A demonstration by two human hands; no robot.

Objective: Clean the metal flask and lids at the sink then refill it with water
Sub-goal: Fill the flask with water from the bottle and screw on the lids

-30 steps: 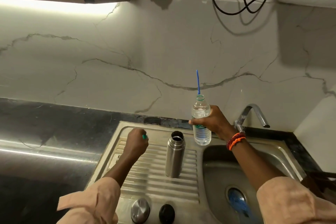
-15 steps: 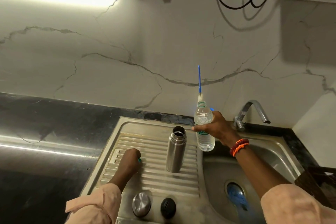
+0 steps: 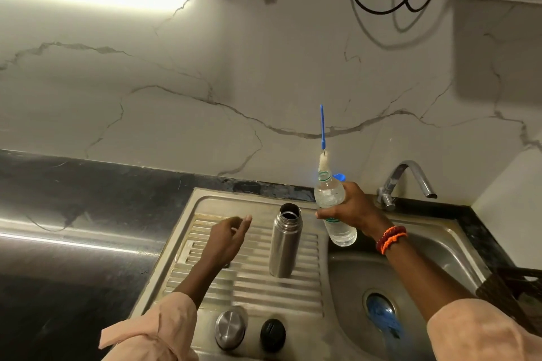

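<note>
A person stands at a steel sink [image 3: 457, 231], both arms reaching forward, seen from above.

The right hand [image 3: 356, 208] grips a clear plastic water bottle [image 3: 334, 208] around its middle, fingers curled round it, holding it uncapped and tilted slightly, base toward the basin. Behind this hand a blue-handled bottle brush [image 3: 322, 137] stands against the marble wall, its white bristle end just behind the bottle's mouth; whether it touches the bottle cannot be told.

The left hand [image 3: 227, 239] hovers over the ribbed drainboard [image 3: 252, 284] holding nothing, fingers loosely extended and pointing toward the flask.

The metal flask [image 3: 285, 240] stands upright on the drainboard with its mouth open, its long axis vertical. It sits between the two hands: just to the right of the left hand, and to the left of and slightly nearer the person than the right hand. The bottle's mouth is higher than the flask's mouth and just beside it. The left hand looks nearer the flask body, so steadying would likely fall to it while the right tips the bottle leftward to pour.

Counts: one flask, one water bottle, one brush, one tap [image 3: 407, 181]. Two lids lie near the left forearm at the drainboard's front edge: one steel cap [image 3: 230, 330] and one black stopper [image 3: 272, 335], side by side, apart.
</note>
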